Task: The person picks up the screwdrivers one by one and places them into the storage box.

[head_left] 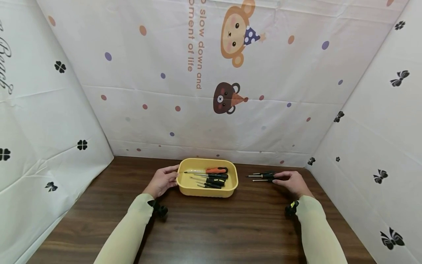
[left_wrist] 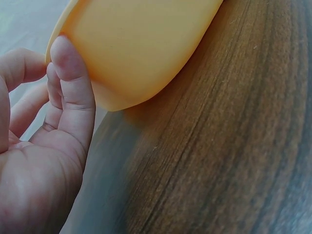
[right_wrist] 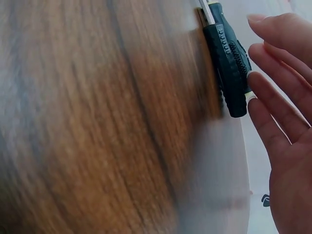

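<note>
In the head view, my left hand (head_left: 162,181) is at the left end of a yellow tray (head_left: 207,192). Its fingers touch the tray's outer wall, and none shows inside. Several screwdrivers lie in the tray: one orange-and-black-handled screwdriver (head_left: 216,170) at the back, others black-handled (head_left: 215,182). My right hand (head_left: 294,182) is beside a small group of black-handled screwdrivers (head_left: 267,176) on the table, shafts pointing left. In the right wrist view, fingertips (right_wrist: 253,80) meet the ends of the black handles (right_wrist: 229,68), while the thumb (right_wrist: 273,27) stands apart from them.
The dark wooden table (head_left: 211,227) meets a patterned white cloth (head_left: 165,121) behind the tray. Cloth walls also rise on the left (head_left: 49,146) and right (head_left: 362,154). Black camera mounts sit on both wrists.
</note>
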Available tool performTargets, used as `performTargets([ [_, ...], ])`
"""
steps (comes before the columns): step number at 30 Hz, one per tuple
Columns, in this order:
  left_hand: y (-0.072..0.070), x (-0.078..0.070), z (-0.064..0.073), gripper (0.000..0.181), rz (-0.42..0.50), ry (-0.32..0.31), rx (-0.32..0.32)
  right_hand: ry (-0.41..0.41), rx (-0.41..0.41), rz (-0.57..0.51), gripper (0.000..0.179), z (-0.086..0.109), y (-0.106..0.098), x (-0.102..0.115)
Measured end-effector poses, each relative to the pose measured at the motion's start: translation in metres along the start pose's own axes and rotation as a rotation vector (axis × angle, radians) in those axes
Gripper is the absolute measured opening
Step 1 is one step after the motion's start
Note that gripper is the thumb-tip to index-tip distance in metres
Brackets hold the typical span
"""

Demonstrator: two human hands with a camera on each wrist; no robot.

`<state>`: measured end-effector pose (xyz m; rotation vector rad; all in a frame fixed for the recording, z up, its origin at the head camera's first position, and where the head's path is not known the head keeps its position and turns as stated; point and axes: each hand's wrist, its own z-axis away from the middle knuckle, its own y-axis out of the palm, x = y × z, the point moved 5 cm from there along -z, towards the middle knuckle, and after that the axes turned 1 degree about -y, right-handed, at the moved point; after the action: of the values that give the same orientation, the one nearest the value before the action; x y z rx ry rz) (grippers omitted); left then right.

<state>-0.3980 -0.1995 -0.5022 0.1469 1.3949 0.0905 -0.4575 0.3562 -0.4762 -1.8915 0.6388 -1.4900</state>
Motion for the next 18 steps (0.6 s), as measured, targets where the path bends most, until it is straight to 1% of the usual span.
performTargets([
  [4,-0.0005,0.0004,-0.0004,0.055,-0.002,0.001,0.0,0.016,0.002,0.019,0.04,-0.002,0.0008,-0.0009],
  [12,-0.0001,0.0004,-0.0007,0.055,-0.003,0.008,0.009,-0.009,0.009,0.095,0.031,-0.0046,0.001,0.0037],
  [18,-0.0004,0.0004,-0.0014,0.055,-0.002,0.001,0.0,-0.019,0.023,0.156,0.028,-0.0059,0.0011,0.0084],
])
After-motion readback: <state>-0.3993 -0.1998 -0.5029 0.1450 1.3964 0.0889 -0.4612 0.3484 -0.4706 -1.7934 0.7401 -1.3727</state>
